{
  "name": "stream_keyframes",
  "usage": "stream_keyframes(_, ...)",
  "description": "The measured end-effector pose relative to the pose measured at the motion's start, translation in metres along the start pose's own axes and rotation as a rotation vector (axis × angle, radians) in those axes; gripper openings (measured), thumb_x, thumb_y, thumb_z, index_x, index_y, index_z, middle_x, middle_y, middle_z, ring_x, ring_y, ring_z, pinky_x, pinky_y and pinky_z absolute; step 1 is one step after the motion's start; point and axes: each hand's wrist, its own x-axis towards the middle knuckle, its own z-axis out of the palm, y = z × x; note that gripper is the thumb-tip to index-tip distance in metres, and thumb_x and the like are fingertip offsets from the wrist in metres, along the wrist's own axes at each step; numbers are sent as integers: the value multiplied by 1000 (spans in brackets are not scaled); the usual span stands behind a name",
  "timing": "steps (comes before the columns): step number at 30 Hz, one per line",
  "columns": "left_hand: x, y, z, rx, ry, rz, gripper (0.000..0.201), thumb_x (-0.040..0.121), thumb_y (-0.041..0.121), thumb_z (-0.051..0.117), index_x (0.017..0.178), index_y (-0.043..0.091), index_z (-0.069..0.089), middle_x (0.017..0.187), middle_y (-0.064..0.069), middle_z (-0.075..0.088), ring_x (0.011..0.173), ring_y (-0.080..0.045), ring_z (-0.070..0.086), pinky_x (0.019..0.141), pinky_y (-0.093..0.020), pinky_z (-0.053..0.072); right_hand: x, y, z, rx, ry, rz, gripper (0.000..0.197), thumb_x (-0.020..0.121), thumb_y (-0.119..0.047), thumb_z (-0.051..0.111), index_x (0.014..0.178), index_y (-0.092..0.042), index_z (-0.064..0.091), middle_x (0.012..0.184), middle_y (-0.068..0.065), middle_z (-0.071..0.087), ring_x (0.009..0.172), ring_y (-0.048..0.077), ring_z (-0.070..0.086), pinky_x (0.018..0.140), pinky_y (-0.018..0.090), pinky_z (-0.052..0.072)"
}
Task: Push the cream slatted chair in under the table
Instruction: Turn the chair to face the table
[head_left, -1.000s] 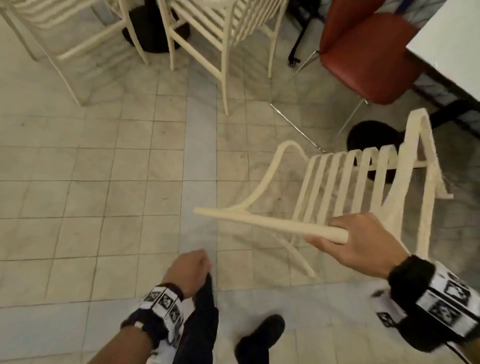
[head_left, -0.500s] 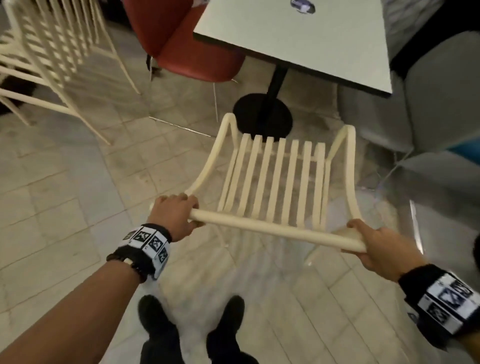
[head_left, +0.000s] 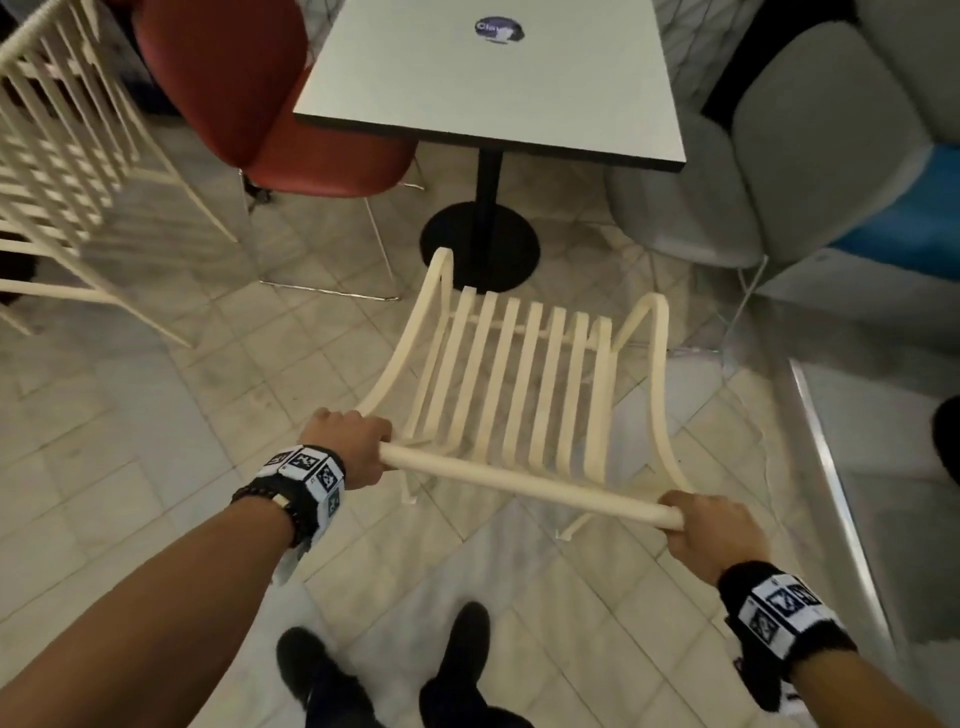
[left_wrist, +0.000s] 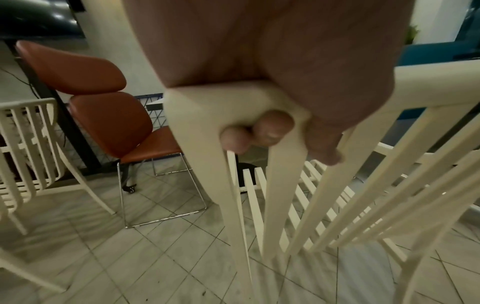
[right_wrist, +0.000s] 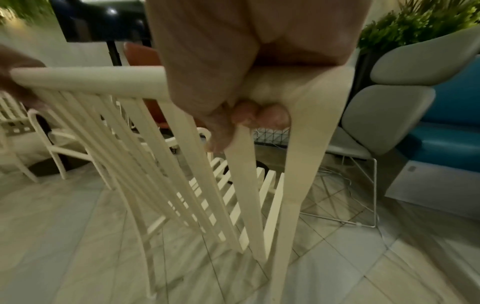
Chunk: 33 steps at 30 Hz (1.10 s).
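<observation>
The cream slatted chair (head_left: 524, 384) stands on the tiled floor in front of me, its seat front close to the black round base of the white table (head_left: 498, 88). My left hand (head_left: 348, 441) grips the left end of the chair's top rail, and my right hand (head_left: 711, 530) grips the right end. In the left wrist view my fingertips (left_wrist: 259, 131) curl under the rail corner of the chair (left_wrist: 233, 115). The right wrist view shows the same wrap on the chair (right_wrist: 298, 92), fingertips (right_wrist: 262, 117) under the corner. The chair's front legs are hidden by the seat.
A red padded chair (head_left: 270, 104) stands at the table's left side, a grey padded chair (head_left: 779, 166) at its right with a blue bench (head_left: 904, 218) behind. More cream slatted chairs (head_left: 57, 171) are at far left. My feet (head_left: 384, 665) are behind the chair.
My left hand came up from my side and took the rail's left end. The chair turned from side-on to square with the table and moved closer to the table's base.
</observation>
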Motion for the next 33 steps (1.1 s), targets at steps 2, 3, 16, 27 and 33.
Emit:
stream_keyframes(2,-5,-13,4,8,-38,12,42,79,67,55,106,36,59,100,4,69,96,-21,63,90,-38,40,0,2,3,120,-29,-66,26,79,-54,66,97,-36,60,87,-4,66,81,19,63,76,34,50)
stream_keyframes(3,-12,-20,0,-49,-68,33,51,74,77,51,106,38,58,98,6,70,95,-19,63,89,-37,40,-1,2,4,181,-63,-115,32,75,-64,65,96,-43,55,88,-6,62,83,16,61,79,34,50)
stream_keyframes(16,11,-7,-1,-816,-63,-590,42,88,38,62,98,-3,62,92,-21,71,73,-34,71,66,-40,61,36,74,23,1232,-409,680,23,89,-1,49,106,14,50,82,29,62,61,35,64,46,33,53)
stream_keyframes(27,24,-50,-5,-888,-127,-731,26,85,6,55,70,-13,64,44,-18,62,28,-21,50,41,-22,39,56,32,-4,1219,-364,633,20,89,-1,46,102,14,51,67,21,56,49,25,53,32,21,40)
stream_keyframes(33,4,-79,-2,-825,-33,-787,31,87,17,63,88,-13,69,79,-26,72,60,-32,67,63,-38,57,64,-9,-24,1107,-352,479,34,89,-17,59,112,7,51,101,24,60,79,31,61,60,37,58)
